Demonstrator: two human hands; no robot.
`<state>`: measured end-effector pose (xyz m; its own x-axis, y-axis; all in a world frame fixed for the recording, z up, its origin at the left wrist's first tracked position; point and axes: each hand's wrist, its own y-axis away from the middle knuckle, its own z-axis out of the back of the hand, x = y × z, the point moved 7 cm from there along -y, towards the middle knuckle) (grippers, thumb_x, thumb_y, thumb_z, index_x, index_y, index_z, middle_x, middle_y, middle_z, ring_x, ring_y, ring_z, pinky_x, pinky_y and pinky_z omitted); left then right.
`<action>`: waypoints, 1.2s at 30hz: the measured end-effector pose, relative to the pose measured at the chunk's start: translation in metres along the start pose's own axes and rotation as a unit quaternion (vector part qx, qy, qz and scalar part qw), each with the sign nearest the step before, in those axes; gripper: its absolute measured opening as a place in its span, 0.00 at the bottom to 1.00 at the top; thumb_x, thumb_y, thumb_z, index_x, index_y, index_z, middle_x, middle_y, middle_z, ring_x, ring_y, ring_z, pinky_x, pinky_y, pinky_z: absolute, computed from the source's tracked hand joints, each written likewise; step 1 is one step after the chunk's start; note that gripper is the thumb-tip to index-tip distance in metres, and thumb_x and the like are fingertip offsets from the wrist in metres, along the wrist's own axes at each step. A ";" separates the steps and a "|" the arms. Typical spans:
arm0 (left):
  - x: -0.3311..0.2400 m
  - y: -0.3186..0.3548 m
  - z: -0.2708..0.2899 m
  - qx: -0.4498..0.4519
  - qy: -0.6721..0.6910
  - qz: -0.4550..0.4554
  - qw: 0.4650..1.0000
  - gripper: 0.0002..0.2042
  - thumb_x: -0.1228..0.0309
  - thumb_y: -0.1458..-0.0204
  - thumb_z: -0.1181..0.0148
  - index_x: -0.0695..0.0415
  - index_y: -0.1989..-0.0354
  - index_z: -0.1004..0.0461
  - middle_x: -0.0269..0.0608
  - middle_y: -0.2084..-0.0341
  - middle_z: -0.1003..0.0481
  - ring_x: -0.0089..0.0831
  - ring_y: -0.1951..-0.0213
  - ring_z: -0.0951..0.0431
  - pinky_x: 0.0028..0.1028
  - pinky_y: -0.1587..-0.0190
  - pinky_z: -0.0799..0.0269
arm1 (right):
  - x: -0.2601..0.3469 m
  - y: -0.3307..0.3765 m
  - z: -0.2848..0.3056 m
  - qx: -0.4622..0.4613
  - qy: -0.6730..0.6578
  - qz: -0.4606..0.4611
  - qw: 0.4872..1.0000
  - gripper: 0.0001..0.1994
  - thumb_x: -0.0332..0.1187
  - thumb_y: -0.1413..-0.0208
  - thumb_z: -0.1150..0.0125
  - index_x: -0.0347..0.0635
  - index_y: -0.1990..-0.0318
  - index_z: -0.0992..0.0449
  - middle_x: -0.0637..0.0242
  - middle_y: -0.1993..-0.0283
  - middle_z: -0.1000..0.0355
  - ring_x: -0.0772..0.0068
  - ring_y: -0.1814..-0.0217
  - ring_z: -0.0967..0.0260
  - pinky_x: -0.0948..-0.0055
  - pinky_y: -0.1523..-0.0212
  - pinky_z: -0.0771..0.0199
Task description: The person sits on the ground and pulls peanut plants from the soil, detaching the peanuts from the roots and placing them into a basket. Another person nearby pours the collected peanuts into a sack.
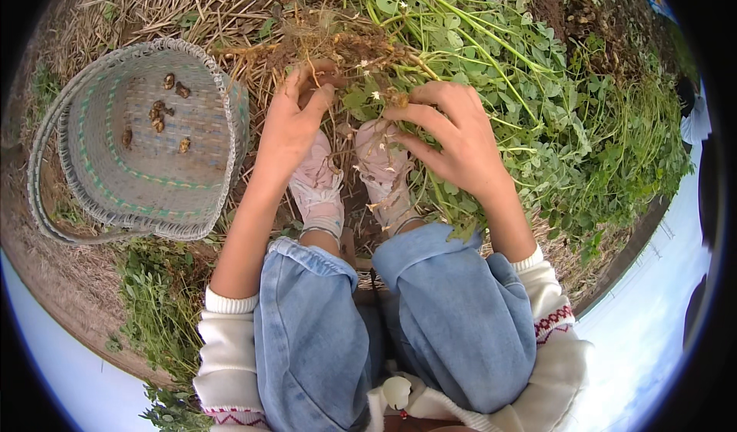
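Peanut plant [476, 71] lay on the ground at far centre, roots gripped by the closed left hand [295, 121] and right hand [453, 136]; woven basket [146, 140] stood at left.

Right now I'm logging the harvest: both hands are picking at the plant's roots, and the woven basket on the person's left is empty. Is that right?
Not quite. The basket isn't empty: the head view shows a few brown pods lying on its bottom. The rest holds: the left hand and right hand are both at the plant's roots, and the basket sits on the person's left.
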<state>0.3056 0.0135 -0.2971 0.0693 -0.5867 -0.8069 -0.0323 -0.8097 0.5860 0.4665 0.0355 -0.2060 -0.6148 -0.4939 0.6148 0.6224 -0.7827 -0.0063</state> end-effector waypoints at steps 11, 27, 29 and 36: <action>0.012 0.011 0.000 0.021 -0.023 -0.027 0.999 0.13 0.75 0.48 0.52 0.64 0.54 0.31 0.42 0.60 0.27 0.27 0.56 0.28 0.25 0.50 0.36 | -0.023 -0.004 -0.014 0.045 0.234 -0.153 0.959 0.44 0.31 0.70 0.35 0.55 0.39 0.48 0.65 0.58 0.33 0.66 0.59 0.33 0.59 0.57 0.41; -0.112 0.141 0.025 0.061 -0.178 -0.149 0.971 0.13 0.71 0.46 0.54 0.60 0.55 0.30 0.37 0.62 0.26 0.25 0.61 0.27 0.22 0.56 0.35 | 0.022 0.026 0.179 -0.034 0.148 -0.158 0.976 0.23 0.31 0.48 0.44 0.42 0.43 0.38 0.52 0.76 0.29 0.55 0.77 0.32 0.61 0.71 0.33; -0.125 0.156 0.024 0.068 -0.172 -0.171 0.968 0.13 0.71 0.46 0.54 0.60 0.55 0.30 0.36 0.62 0.26 0.24 0.61 0.27 0.23 0.56 0.35 | 0.035 0.037 0.214 -0.072 0.176 -0.145 0.971 0.17 0.35 0.45 0.45 0.39 0.50 0.29 0.53 0.72 0.26 0.59 0.76 0.30 0.62 0.68 0.32; -0.154 0.227 0.039 -0.001 -0.173 -0.171 0.970 0.13 0.72 0.48 0.52 0.63 0.56 0.28 0.38 0.64 0.26 0.23 0.62 0.29 0.24 0.55 0.34 | 0.041 0.116 0.310 -0.277 0.163 -0.195 0.927 0.20 0.41 0.43 0.48 0.33 0.51 0.30 0.51 0.64 0.26 0.58 0.69 0.28 0.62 0.66 0.32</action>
<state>0.2491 -0.0810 -0.0428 -0.2635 -0.2540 -0.9306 -0.0652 -0.9578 0.2799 0.6637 0.0421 0.0633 -0.9108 -0.1506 0.3844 0.0338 -0.9552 -0.2941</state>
